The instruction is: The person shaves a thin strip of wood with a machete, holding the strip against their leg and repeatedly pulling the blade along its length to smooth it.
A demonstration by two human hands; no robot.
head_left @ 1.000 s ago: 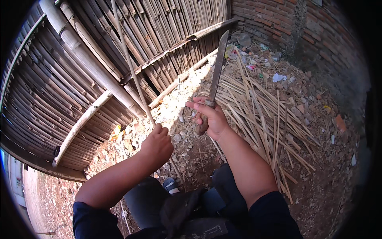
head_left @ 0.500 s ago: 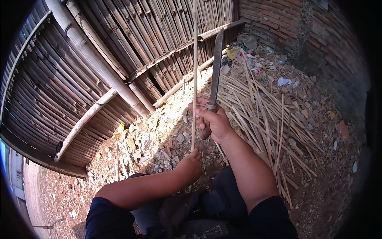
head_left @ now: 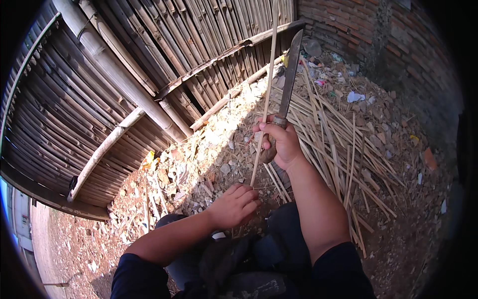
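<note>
My right hand (head_left: 283,144) is closed around the wooden handle of a machete (head_left: 291,74), its dark blade pointing up and away. The same hand's thumb and fingers also pinch a long, thin bamboo strip (head_left: 269,79), which stands beside the blade and leans slightly right at its top. At the strip's lower end is my left hand (head_left: 234,204), back upward, with its fingers loosened and slightly apart. Whether its fingertips still touch the strip is hard to make out. On the ground to the right lies a pile of split bamboo strips (head_left: 328,144).
A bamboo-slat wall (head_left: 199,45) with a thick bamboo pole (head_left: 112,65) rises at the left and ahead. A brick wall (head_left: 343,25) stands at the far right. Rubble and litter (head_left: 224,144) cover the ground, including a white scrap (head_left: 355,96) and a brick piece (head_left: 429,158).
My right hand has shifted right with the machete and the bamboo strip, and both now lean further right. My left hand has loosened from its closed grip at the strip's lower end.
</note>
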